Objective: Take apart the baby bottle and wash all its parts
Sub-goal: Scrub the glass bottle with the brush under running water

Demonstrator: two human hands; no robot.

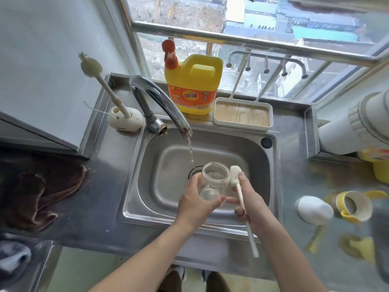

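**Now at the sink: bottle body in one hand, sponge brush in the other**

Over the steel sink (255, 165), the left hand (195, 204) grips the clear bottle body (214, 182) around its lower part, with the open mouth tilted up towards the far edge. The right hand (250, 205) is closed around the stem of a white sponge brush (242, 199). Its sponge head sits just beside the bottle's rim, outside the mouth.

A thin stream of water (190, 148) falls from the chrome faucet (160, 102) and passes just left of the bottle's mouth.

On the far edge of the surface (105, 207) stands a yellow detergent jug (193, 85). Its orange label reads 奇强, and the smaller print cannot be read. A white tray (242, 113) with a wood-grain base lies just right of the jug. At the far left corner, a cream holder (124, 119) carries a bristled brush.

Near the right edge lie a white cap (314, 209) and, beside it, a yellow handled collar (353, 205), which is blurred. A brown cloth (42, 197) lies crumpled at the left edge.
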